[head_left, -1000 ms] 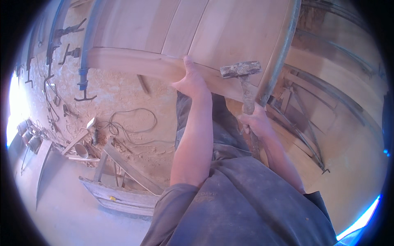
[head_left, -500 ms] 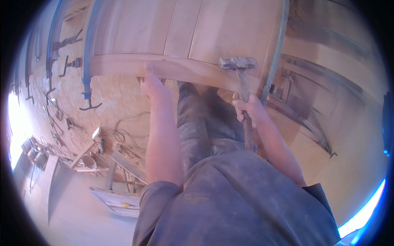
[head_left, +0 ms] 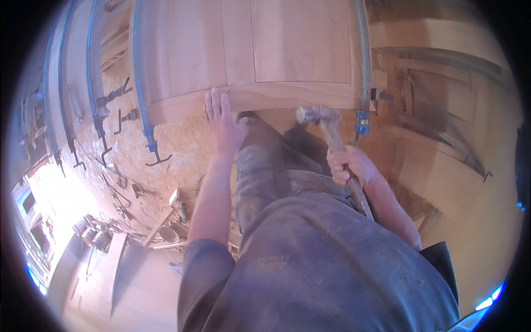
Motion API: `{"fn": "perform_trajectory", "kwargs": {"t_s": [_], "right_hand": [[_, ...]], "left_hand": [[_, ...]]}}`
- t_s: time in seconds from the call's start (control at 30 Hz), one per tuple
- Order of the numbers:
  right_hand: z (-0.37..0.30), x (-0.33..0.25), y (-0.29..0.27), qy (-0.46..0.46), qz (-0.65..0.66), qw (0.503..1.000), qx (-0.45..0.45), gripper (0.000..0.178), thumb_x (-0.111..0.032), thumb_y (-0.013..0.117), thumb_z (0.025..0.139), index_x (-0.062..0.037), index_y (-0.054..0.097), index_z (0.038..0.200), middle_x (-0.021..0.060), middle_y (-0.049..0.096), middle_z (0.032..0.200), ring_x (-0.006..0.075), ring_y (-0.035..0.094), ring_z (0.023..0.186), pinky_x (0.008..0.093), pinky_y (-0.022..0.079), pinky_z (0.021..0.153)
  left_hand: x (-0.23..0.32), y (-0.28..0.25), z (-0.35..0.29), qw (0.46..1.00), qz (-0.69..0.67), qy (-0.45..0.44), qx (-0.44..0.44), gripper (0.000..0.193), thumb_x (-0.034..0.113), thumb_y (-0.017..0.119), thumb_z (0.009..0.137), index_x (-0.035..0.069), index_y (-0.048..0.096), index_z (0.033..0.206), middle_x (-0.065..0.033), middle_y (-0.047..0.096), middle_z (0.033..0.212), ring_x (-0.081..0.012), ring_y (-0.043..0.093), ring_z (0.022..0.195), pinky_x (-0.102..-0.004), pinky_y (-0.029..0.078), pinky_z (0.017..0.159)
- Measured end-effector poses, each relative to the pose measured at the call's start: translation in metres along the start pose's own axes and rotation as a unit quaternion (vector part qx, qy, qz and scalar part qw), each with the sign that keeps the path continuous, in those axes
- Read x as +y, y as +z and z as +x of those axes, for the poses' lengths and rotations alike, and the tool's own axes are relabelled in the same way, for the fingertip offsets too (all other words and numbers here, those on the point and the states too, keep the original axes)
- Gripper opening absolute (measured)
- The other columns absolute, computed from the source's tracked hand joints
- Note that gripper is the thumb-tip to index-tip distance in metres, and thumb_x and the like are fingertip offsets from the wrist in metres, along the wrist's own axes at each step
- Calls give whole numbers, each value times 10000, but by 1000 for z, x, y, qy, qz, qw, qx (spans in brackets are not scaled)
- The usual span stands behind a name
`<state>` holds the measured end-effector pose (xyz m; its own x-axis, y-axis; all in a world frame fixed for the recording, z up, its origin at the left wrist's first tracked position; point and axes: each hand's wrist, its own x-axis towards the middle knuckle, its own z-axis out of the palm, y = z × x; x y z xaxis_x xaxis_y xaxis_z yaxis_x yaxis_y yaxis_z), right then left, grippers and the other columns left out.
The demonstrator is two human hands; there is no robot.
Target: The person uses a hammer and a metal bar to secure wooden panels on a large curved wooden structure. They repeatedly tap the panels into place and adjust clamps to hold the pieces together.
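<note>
In front of me lies a framed wooden panel (head_left: pixel 298 44), its near rail (head_left: pixel 276 95) facing me. My left hand (head_left: pixel 223 122) rests with stretched fingers on the near edge of that rail. A hammer (head_left: pixel 330 130) with a metal head and wooden handle is gripped in my right hand (head_left: pixel 349 164). Its head sits close to the rail's near edge, right of the middle; I cannot tell whether it touches. Long blue bar clamps run along the panel's left side (head_left: pixel 141 77) and right side (head_left: pixel 363 66), their screw ends toward me.
More bar clamps (head_left: pixel 94 72) stand farther left with boards between them. On the sawdust-covered floor at left lie scrap wood, cables and a round tin (head_left: pixel 168 234). A pale board surface (head_left: pixel 133 282) is at lower left. Wooden framing (head_left: pixel 437 127) stands at right.
My left hand has loosened from around the rail and now lies with fingers extended on its edge. The hammer has moved lower and its head has turned. My view has shifted.
</note>
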<state>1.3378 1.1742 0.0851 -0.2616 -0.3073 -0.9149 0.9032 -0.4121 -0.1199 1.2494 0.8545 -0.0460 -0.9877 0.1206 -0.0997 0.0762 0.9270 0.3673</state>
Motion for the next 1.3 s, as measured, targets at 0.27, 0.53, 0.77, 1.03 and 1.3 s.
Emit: {"fn": "perform_trajectory", "kwargs": {"t_s": [0.27, 0.53, 0.77, 1.03, 1.3], "right_hand": [[55, 115, 31, 58, 468, 881, -51, 286, -90, 569, 1003, -140, 454, 746, -38, 444, 647, 77, 389, 490, 288, 370, 522], [121, 80, 141, 35, 619, 774, -130, 341, -120, 590, 1004, -158, 426, 708, -62, 419, 581, 71, 406, 469, 268, 384, 517], [126, 105, 155, -26, 572, 810, -125, 287, -138, 565, 1018, -140, 461, 750, -56, 443, 630, 57, 417, 480, 256, 385, 514], [130, 81, 173, -30, 657, 750, -68, 295, -122, 582, 1005, -145, 436, 750, -55, 441, 604, 69, 421, 495, 264, 388, 507], [133, 88, 176, -55, 585, 808, -48, 277, -89, 625, 957, -152, 417, 786, -52, 424, 604, 68, 406, 472, 274, 386, 490]], "left_hand": [[-84, -24, 81, 955, 35, 269, -121, 901, 296, 894, 727, -38, 469, 1448, -257, 315, 1650, -414, 264, 1556, -538, 233, 1268], [-101, -26, 94, 934, 9, 343, -102, 859, 341, 893, 721, -46, 518, 1390, -299, 348, 1620, -468, 308, 1524, -521, 326, 1234], [-97, -30, 96, 926, 35, 358, -115, 846, 359, 887, 720, -47, 539, 1375, -316, 338, 1617, -482, 303, 1520, -512, 333, 1236], [-103, -27, 93, 921, 42, 367, -123, 881, 313, 909, 687, -15, 524, 1409, -321, 304, 1630, -484, 258, 1538, -521, 317, 1240], [-81, -20, 90, 878, 32, 438, -189, 629, 90, 695, 845, 98, 528, 1451, -188, 289, 1679, -440, 216, 1564, -585, 228, 1258]]}}
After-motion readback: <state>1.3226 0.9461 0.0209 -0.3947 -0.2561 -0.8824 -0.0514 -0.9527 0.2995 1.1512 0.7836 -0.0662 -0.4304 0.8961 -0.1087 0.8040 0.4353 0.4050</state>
